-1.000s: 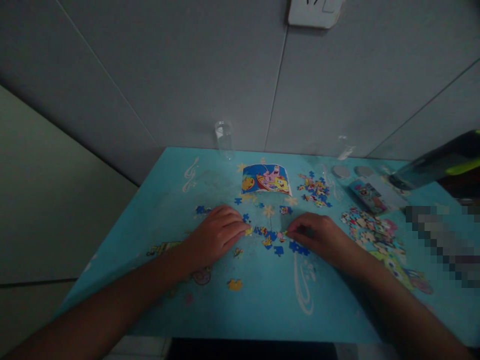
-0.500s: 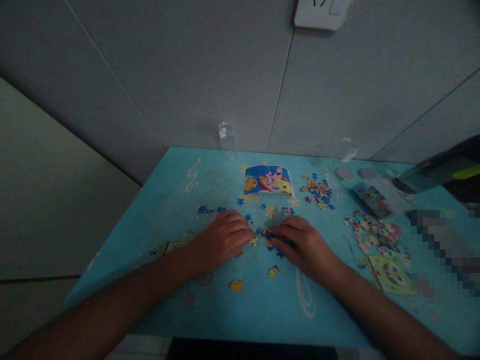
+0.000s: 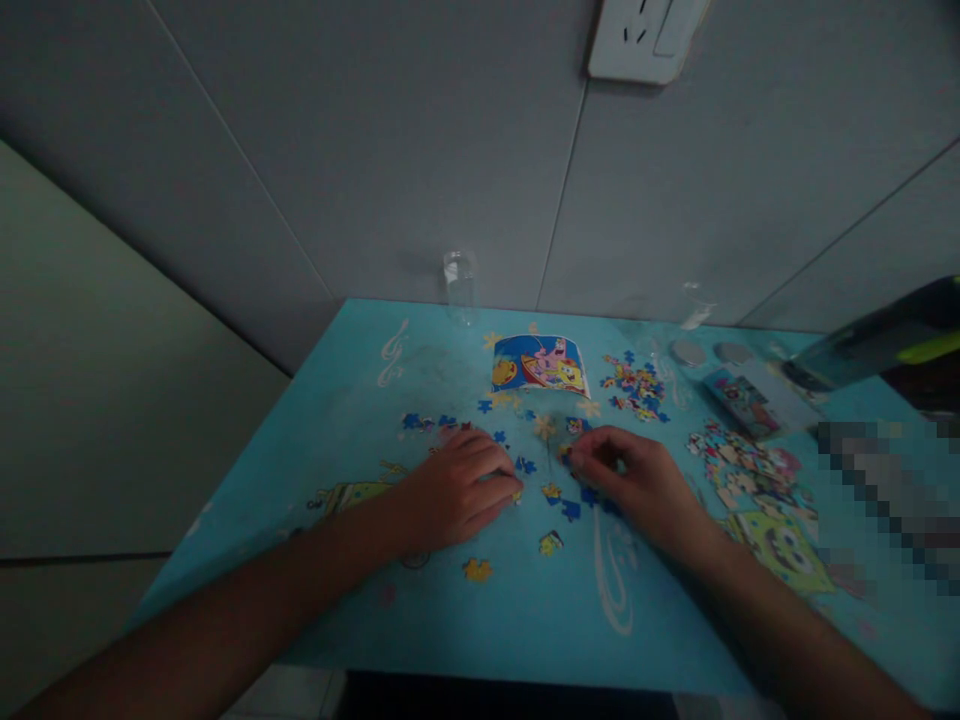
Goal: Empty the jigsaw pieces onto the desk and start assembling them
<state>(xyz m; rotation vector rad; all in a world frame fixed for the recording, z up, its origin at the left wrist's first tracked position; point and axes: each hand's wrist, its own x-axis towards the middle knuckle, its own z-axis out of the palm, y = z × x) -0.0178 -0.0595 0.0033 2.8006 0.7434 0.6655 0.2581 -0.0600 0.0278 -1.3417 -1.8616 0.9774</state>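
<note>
My left hand point(image 3: 466, 488) rests palm down on the table with its fingers loosely bent, its fingertips by a small yellow puzzle piece point(image 3: 517, 495). Between the thumb and forefinger of my right hand point(image 3: 626, 478) is a puzzle piece point(image 3: 566, 454), partly covered by the fingers. A blue piece point(image 3: 526, 465) lies between the hands. Closer to me are a yellow-and-blue piece point(image 3: 551, 493), a blue piece point(image 3: 571, 510), a yellow-and-white piece point(image 3: 550, 543) and an orange-yellow piece point(image 3: 477, 570). Beyond them stands a curved cartoon picture card point(image 3: 540, 365).
Loose puzzle pieces point(image 3: 636, 385) are heaped right of the card, with another pile point(image 3: 750, 465) farther right. Clear plastic containers point(image 3: 461, 290) stand by the wall. Round lids point(image 3: 688, 352), a picture box point(image 3: 757, 400) and a dark-topped bottle point(image 3: 862, 340) occupy the right side.
My right hand has moved right, away from the blue piece in the middle, which now lies uncovered. My left hand has stayed nearly in place. The view has tilted up slightly.
</note>
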